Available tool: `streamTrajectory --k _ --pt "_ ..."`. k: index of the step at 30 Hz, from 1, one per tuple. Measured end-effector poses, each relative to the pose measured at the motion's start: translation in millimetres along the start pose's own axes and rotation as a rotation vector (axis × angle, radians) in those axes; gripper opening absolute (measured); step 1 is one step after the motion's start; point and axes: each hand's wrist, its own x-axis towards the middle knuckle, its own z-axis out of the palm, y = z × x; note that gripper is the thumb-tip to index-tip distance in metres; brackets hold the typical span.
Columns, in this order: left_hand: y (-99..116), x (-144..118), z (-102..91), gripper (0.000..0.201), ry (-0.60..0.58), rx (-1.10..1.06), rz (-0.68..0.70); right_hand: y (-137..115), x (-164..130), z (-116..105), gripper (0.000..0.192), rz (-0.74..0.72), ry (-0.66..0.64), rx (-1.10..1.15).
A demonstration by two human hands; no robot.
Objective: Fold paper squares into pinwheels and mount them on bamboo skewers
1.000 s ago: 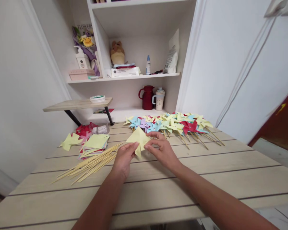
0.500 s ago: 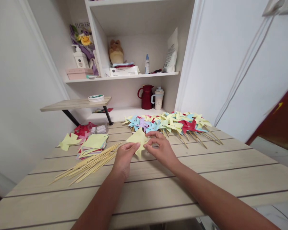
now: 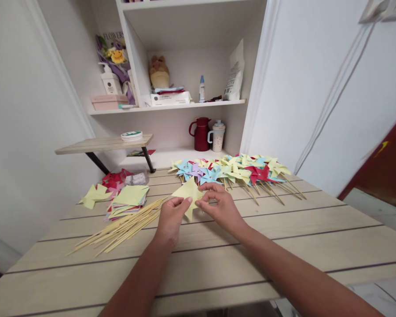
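A pale yellow paper pinwheel (image 3: 188,190) is held up over the table between both hands. My left hand (image 3: 171,218) pinches its lower left side, thumb on top. My right hand (image 3: 221,204) grips its right side between thumb and fingers; those fingertips partly cover the paper's centre. Left of my hands lies a loose bundle of thin wooden sticks (image 3: 125,226). Behind the sticks sits a stack of square paper sheets (image 3: 128,198), yellow on top. Another yellow pinwheel piece (image 3: 95,195) lies at the far left, without a visible stick.
Many finished pinwheels on sticks (image 3: 231,169) lie heaped at the back right of the plank table (image 3: 284,273). A small raised shelf (image 3: 99,143) stands at the back left, near a clear box (image 3: 137,178). Behind are a red jug (image 3: 202,134) and a cup (image 3: 218,136).
Both hands stay on the yellow paper, which has shifted slightly left and tilted. My right fingertips have moved a little left across it. The surrounding things have not moved.
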Motion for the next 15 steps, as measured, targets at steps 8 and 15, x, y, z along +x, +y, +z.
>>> streamTrajectory --k 8,15 --pt "9.2 2.2 -3.3 0.009 0.128 0.462 0.468 -6.8 1.6 -11.9 0.058 -0.181 0.123 -0.36" --pt "6.9 0.0 -5.9 0.013 -0.036 0.705 0.692 -5.4 1.2 -16.6 0.043 -0.256 0.017 -0.539"
